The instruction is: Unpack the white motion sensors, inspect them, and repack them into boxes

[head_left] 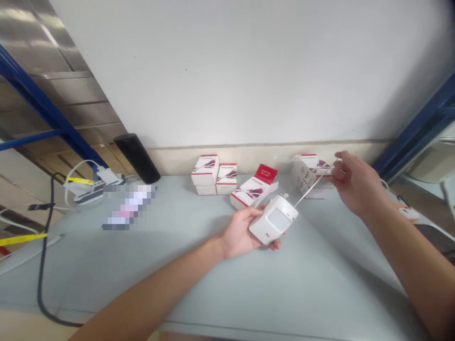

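Head view, left to right: a black cable (41, 279) trails across the left end of the desk (320, 289), past a white power strip (93, 193) with yellow-tagged leads, a black cylinder (137, 157) standing against the wall, and a pixelated, unreadable item (128, 207) lying flat. Red-and-white boxes (205, 174) stand stacked at the back centre, and one more box (254, 187) lies tilted just in front of them. At centre, the left hand (239, 233) has its grip clamped around a white motion sensor (275, 219), held above the desk. A thin strip (313, 185) runs from the sensor's top toward the right hand (355, 182) at right, its fingertips (337, 156) pinched together, beside a clear bag (304, 175) with a printed label.
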